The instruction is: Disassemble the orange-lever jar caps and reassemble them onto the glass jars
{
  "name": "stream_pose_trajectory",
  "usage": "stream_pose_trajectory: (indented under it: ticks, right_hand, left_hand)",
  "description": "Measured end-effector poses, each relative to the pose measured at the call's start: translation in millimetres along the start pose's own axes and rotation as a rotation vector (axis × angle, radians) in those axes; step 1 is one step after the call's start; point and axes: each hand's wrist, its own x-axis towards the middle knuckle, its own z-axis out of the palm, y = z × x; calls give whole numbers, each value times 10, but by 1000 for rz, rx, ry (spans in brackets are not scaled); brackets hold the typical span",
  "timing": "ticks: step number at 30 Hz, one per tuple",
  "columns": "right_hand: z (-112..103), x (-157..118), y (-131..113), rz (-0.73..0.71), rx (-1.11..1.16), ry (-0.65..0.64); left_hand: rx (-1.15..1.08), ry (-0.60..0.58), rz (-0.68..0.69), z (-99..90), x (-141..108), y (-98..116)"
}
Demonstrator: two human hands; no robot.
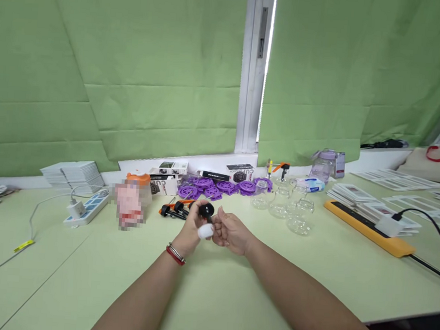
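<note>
Over the middle of the table, my left hand (190,228) is closed on a part with a round black head (206,210). A white cylindrical piece (205,231) shows just below that head, at the end nearer to me. My right hand (234,232) is right beside it, with its fingers curled in and its thumb raised. What those fingers hold, if anything, is hidden. Behind my left hand lie several black parts (179,210) with metal stems and orange pieces. Clear glass jars (281,202) stand to the right of my hands.
Purple wheel-shaped pieces (226,186) and printed boxes (240,173) line the wall. A white power strip (86,210) and a blurred pink item (129,204) sit left. An orange power strip (366,228), paper stacks (353,194) and a purple-lidded jar (323,164) are right.
</note>
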Motion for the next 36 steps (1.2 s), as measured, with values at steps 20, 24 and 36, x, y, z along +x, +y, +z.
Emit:
stream_pose_trajectory:
  ticks: [20, 24, 36]
  right_hand:
    - [-770, 466, 170, 125, -1666, 363]
    - [-854, 480, 276, 82, -1704, 384]
    - [-977, 483, 369, -1, -1709, 383]
  left_hand:
    - [1522, 495, -194, -942, 164, -337]
    - [1598, 436, -328, -983, 181, -467]
    - [1703, 269, -412, -987, 248, -629]
